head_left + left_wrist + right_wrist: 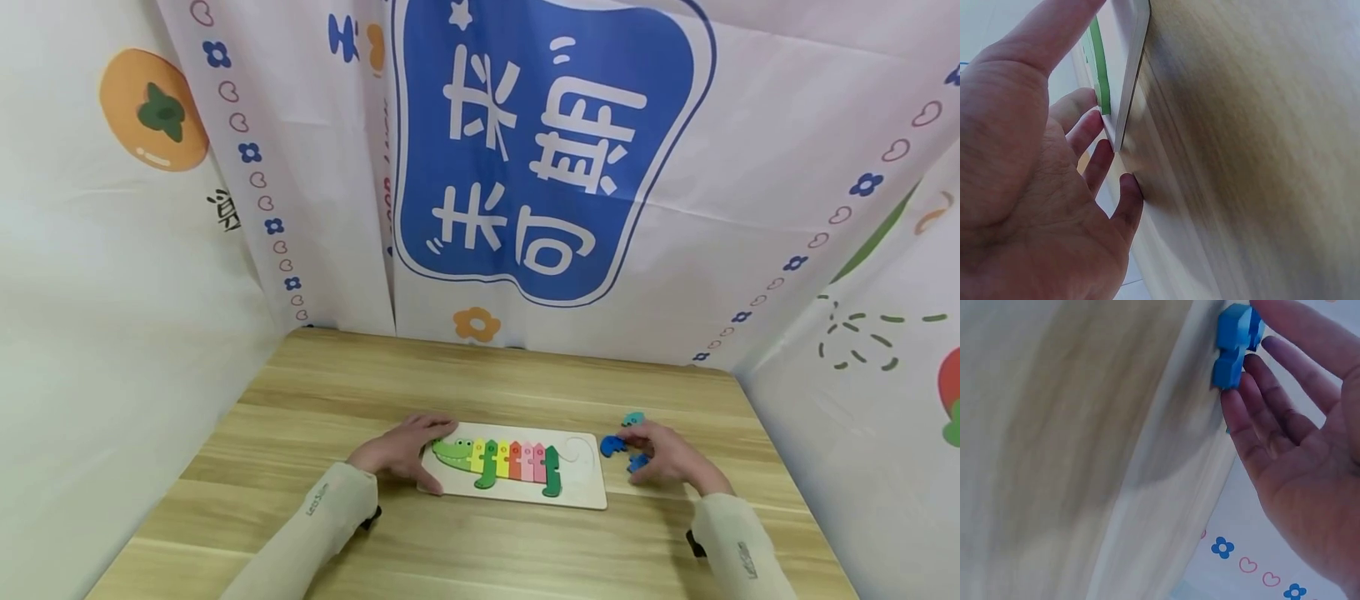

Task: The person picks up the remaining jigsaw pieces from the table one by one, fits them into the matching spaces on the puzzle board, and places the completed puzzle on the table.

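A white crocodile puzzle board (585, 492) lies on the table, with green, yellow, red and pink pieces (517, 462) set in it. Its right end shows a bare tail outline. My left hand (405, 450) grips the board's left end, thumb on the near side and fingers at the far side. Right of the board, my right hand (663, 454) curves loosely over loose pieces, its fingertips right at a blue puzzle piece (1229, 367). Another blue piece (613, 446) lies to the left of those fingers, and a teal piece (633, 418) is just beyond them.
The wood-grain table (337, 375) ends at a printed white curtain (337, 275) behind, and similar cloth hangs on both sides. The loose pieces lie close together near the board's right edge.
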`<state>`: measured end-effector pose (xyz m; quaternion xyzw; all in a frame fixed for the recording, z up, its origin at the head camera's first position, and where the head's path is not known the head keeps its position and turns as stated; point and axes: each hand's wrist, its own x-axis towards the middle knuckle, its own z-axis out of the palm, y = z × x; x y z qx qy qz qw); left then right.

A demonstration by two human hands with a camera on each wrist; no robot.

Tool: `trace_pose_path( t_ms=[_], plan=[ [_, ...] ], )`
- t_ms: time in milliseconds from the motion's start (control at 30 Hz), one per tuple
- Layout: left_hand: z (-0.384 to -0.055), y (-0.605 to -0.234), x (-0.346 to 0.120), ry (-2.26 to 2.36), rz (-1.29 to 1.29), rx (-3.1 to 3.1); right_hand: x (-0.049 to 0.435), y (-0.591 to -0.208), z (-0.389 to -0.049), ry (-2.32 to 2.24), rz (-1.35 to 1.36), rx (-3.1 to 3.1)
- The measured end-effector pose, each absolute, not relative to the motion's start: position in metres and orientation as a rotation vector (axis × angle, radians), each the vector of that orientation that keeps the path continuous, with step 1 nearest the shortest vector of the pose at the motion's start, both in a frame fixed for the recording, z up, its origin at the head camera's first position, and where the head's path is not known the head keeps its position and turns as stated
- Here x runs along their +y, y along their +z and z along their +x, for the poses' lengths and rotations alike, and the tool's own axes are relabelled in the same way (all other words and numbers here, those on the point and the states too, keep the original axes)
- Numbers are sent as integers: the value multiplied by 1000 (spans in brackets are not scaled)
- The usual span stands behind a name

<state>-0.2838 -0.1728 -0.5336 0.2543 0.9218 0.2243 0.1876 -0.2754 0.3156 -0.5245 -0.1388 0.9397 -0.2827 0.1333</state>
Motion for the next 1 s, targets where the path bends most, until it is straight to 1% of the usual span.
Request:
trace_pose_path(
  t_ms=[200, 433, 700, 1000],
  plan=[
    [-284, -531, -173, 628, 714, 2601, 322, -527, -271, -821, -425, 2777],
    [-283, -531, -173, 628, 711, 2596, 318, -526, -268, -863, -384, 2824],
    [-283, -534, -173, 642, 713, 2596, 312, -523, -268, -1121, -296, 2789],
    [-282, -535, -173, 646, 709, 2597, 301, -521, -273, -1641, -111, 2406]
  ],
)
